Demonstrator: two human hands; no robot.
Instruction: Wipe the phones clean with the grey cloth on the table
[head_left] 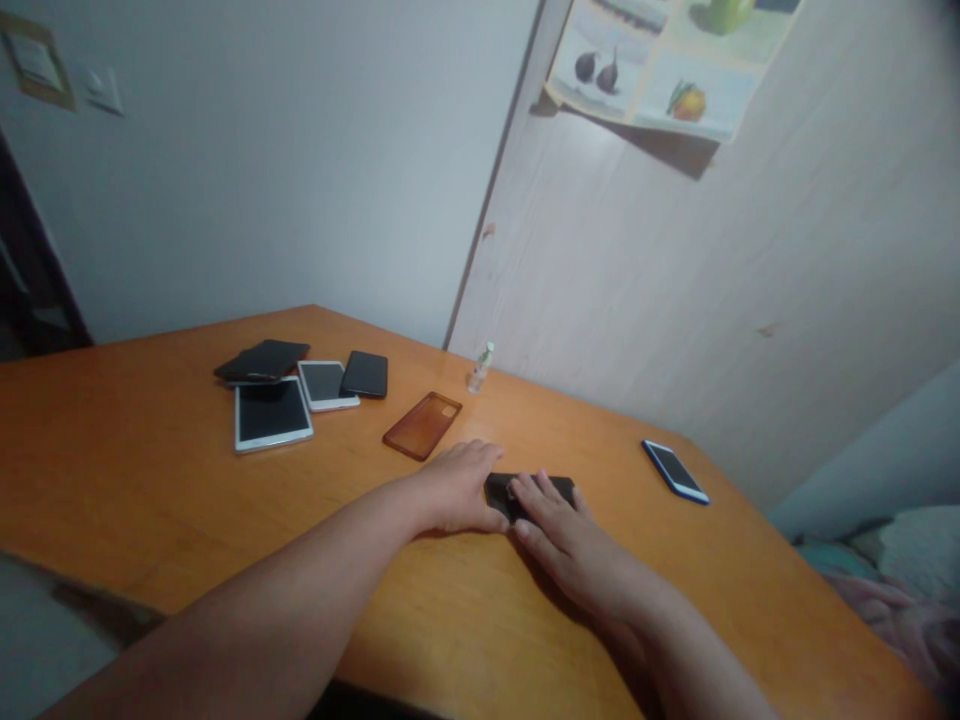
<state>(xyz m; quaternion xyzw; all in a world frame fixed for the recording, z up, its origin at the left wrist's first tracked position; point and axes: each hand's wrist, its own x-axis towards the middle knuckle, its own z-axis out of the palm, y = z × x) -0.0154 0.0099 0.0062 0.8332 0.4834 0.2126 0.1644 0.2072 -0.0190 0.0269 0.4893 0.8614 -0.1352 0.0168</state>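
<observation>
Nearest, both forearms reach over the orange-brown wooden worktop [420, 630]. The left hand [461, 490], thumb and fingers parted, braces the left end of a flat black rectangular device [498, 492]; the right hand [562, 525] lies across its top, fingers stretched out. Whether the right fingertips hold something small, I cannot tell. Even, light pressure from the right, with the left steadying that end, would probably work best. Room for moving runs rightward, towards a blue-rimmed white phone [675, 470] near the right edge. Just beyond the left hand, a translucent brown phone case [424, 425] limits forward travel. Farther left lies a large white-framed tablet [271, 412]; a small clear bottle [480, 370] stands near the far edge.
</observation>
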